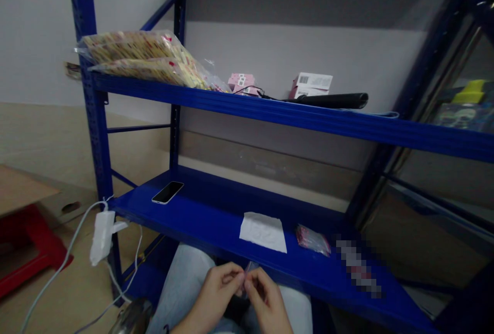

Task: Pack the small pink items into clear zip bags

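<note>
The person's left hand and right hand are raised close together over the lap, just below the front edge of the lower shelf of a blue steel rack. The fingers of both hands are curled inward and closed in a pinch around a small clear plastic piece, which is mostly hidden and too small to identify. Its long axis stands roughly upright, leaning a little toward the shelf and away from the person, and its upper end shows just above the fingertips. It sits between the hands, perhaps slightly nearer the right one, though the angle makes this hard to tell. Along the lower shelf lie a black smartphone near the left end, a white paper sheet near the front edge, and a small red packet in clear wrapping just right of the sheet. A white charger hangs on the rack's left upright with its cable trailing down. The upper shelf carries bulging plastic bags of printed packets, small pink boxes, a white barcoded box and a black tube.
</note>
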Demonstrator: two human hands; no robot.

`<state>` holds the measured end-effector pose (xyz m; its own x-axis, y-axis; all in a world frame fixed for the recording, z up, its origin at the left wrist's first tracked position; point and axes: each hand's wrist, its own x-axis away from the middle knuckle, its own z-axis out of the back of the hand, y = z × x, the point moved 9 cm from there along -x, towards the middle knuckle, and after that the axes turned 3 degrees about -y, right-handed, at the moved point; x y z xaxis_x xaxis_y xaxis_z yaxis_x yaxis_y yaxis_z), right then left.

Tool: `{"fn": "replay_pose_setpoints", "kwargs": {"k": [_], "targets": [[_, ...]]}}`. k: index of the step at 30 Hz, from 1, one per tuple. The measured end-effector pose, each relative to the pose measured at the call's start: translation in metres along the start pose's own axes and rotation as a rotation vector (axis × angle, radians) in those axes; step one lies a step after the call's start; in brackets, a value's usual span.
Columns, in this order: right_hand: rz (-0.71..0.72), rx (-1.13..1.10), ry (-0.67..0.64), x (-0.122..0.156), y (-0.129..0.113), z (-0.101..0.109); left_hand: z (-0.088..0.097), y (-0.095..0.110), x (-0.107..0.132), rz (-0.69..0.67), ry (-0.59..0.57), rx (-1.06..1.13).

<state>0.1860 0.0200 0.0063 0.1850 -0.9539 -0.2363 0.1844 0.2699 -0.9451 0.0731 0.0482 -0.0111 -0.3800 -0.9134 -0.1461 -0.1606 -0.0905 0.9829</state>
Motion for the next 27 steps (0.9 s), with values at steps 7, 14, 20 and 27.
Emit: {"fn": "replay_pose_setpoints", "kwargs": {"k": [7, 14, 20, 27], "targets": [[-0.012, 0.045, 0.009, 0.003, 0.002, 0.004, -0.001, -0.018, -0.001, 0.155, -0.059, 0.153], [-0.027, 0.061, -0.019, 0.0, 0.008, 0.006, 0.0, 0.001, -0.001, -0.033, -0.071, -0.207], [-0.008, 0.083, 0.002, 0.0, 0.007, 0.009, -0.006, 0.02, 0.005, -0.123, -0.095, -0.335], [-0.07, -0.01, -0.041, 0.0, 0.016, 0.006, -0.009, 0.034, 0.008, -0.172, -0.14, -0.352]]}}
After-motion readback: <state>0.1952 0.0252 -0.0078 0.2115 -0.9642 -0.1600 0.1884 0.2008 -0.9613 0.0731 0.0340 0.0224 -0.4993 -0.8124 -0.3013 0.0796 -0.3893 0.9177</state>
